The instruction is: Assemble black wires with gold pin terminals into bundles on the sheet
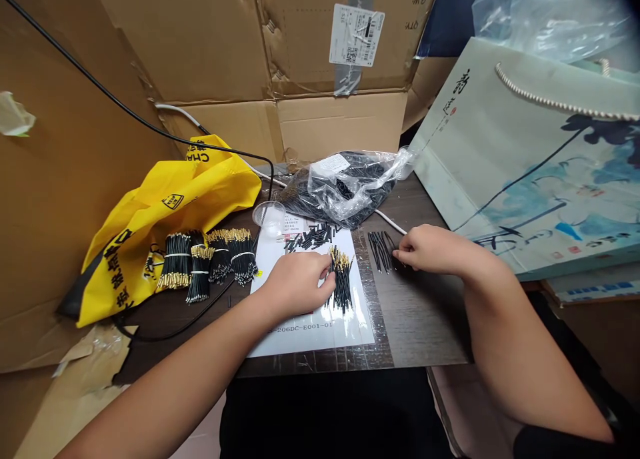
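Observation:
My left hand [301, 282] rests over a white printed sheet [295, 339], its fingers closed at the left edge of a pile of black pins with gold tips [342, 279]; whatever it pinches is too small to name. Short black tubes [315, 236] lie loose on the sheet above it. To the right, my right hand [425, 249] has its fingertips pressed together at the end of a row of thin black pieces [381, 251] on the dark table [425, 319]. What those fingertips hold is hidden.
Tied bundles of black and gold pins [177, 260] lie on the left beside a yellow bag [150, 212]. Behind the sheet are a clear plastic bag of black parts [345, 185] and a small clear cup [269, 215]. A paper gift bag [525, 165] stands right; cardboard [200, 39] rises behind.

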A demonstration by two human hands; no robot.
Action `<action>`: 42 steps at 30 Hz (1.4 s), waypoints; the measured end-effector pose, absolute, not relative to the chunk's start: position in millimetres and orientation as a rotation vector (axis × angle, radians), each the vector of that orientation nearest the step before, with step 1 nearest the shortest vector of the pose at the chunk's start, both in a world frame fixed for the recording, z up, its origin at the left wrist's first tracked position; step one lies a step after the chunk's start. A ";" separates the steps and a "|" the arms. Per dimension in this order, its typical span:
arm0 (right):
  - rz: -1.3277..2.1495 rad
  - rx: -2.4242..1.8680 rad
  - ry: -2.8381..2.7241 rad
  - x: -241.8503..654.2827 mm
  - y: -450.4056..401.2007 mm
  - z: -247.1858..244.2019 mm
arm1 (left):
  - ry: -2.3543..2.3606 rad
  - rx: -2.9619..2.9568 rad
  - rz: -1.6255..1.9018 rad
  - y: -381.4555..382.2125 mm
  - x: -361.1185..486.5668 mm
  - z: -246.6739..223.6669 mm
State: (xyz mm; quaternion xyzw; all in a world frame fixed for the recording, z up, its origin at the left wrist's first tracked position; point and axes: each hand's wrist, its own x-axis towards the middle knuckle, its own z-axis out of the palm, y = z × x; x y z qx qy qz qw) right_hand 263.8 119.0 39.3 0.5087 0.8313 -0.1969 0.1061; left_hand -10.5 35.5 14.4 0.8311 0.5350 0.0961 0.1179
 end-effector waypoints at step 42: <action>-0.121 1.340 3.267 187.1 123.7 -12.2 | 1.621 1.969 0.412 37.1 -8.0 22.1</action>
